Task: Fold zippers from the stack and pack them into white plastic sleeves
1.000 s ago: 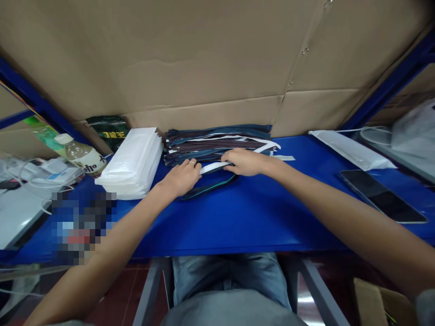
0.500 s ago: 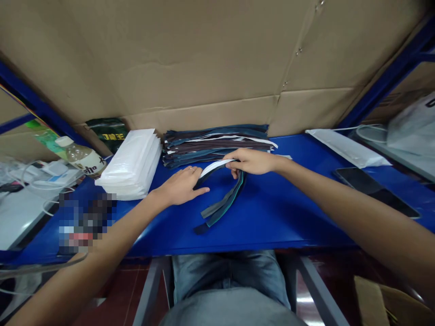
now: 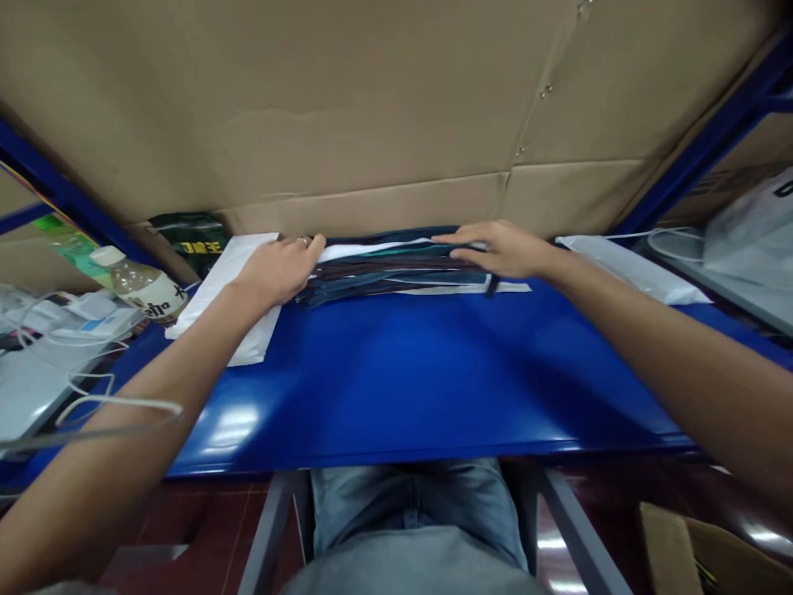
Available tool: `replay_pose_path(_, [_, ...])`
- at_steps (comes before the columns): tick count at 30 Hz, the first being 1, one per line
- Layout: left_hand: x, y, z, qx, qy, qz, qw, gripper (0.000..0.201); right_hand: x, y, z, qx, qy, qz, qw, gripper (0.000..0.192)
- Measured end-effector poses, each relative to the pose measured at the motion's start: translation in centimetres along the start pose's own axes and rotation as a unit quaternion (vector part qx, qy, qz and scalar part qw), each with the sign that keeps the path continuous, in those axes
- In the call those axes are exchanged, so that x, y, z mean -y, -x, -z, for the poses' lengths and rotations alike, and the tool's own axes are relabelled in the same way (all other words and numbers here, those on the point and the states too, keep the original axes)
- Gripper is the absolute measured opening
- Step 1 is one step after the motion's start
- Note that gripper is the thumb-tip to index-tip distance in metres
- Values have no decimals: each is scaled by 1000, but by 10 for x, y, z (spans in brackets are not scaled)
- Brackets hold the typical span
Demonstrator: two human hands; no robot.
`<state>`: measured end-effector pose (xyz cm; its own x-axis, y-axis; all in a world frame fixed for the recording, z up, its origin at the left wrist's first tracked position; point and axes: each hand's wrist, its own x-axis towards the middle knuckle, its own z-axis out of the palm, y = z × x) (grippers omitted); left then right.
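Fabric strips (image 3: pixel 396 277), in dark blue, brown and white, lie stacked along the back of the blue table (image 3: pixel 396 380), before the cardboard wall (image 3: pixel 372 99). From the left, a white-capped bottle (image 3: pixel 145 285) carries a pale label with dark letters, of which I cannot read the whole word. Behind it stands a dark green pouch (image 3: pixel 192 240) with yellow characters, too blurred to read. Next come white mailing bags (image 3: pixel 251 339), partly under the left arm. The left hand (image 3: pixel 278 268) curls over the strips' left end; its grip I cannot tell. The right hand (image 3: pixel 499 248) has thumb and fingers narrow around the right end, but whether they pinch, I cannot tell. Further right are a flat white packet (image 3: pixel 638 268) and a translucent bag (image 3: pixel 756 231) with one black letter, perhaps D.
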<state>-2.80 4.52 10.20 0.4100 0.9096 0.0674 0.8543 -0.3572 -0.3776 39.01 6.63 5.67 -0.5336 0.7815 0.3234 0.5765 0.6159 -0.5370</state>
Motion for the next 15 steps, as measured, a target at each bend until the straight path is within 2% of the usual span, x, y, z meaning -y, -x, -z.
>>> replay_pose_path(3, [0,-24,-4,-49,-23,24,998,45,-24,-23,-12,-83,112,42,989,40])
replay_pose_path(5, [-3,-34,-13,-56,-29,16,998,50,-36,-33,-27,-86,174,40,980,39])
replay_pose_path(7, [-5,-41,-24,-33,-12,-20,999,47,-46,-37,-40,-61,208,31,976,38])
replay_pose_path(10, [-5,-47,-37,38,26,-39,998,38,-52,-36,-54,-35,223,28,974,42])
replay_pose_path(13, [-5,-50,-42,57,42,-21,997,39,-51,-28,-51,-30,197,51,979,43])
replay_pose_path(15, [-8,-49,-41,45,44,-16,998,40,-53,-15,-35,-48,180,51,981,41])
